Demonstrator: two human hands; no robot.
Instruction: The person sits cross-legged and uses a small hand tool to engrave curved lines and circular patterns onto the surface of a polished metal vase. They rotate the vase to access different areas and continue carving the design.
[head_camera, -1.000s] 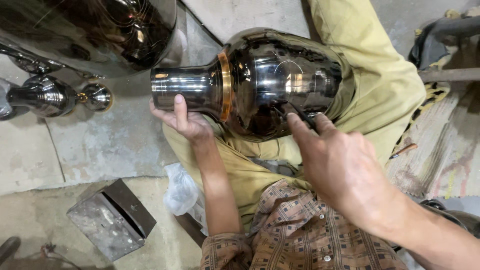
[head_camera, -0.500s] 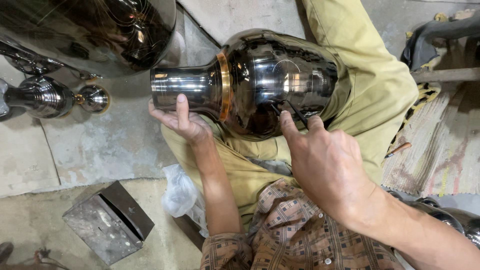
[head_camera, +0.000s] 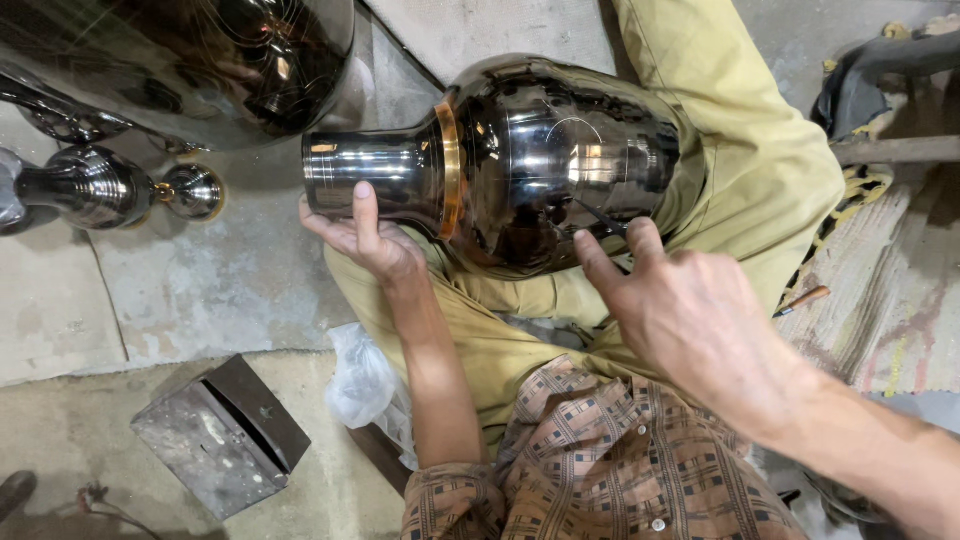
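A large dark polished metal vase with a brass-coloured band at its neck (head_camera: 520, 165) lies on its side across the person's lap, mouth pointing left, thin lines scratched into its belly.
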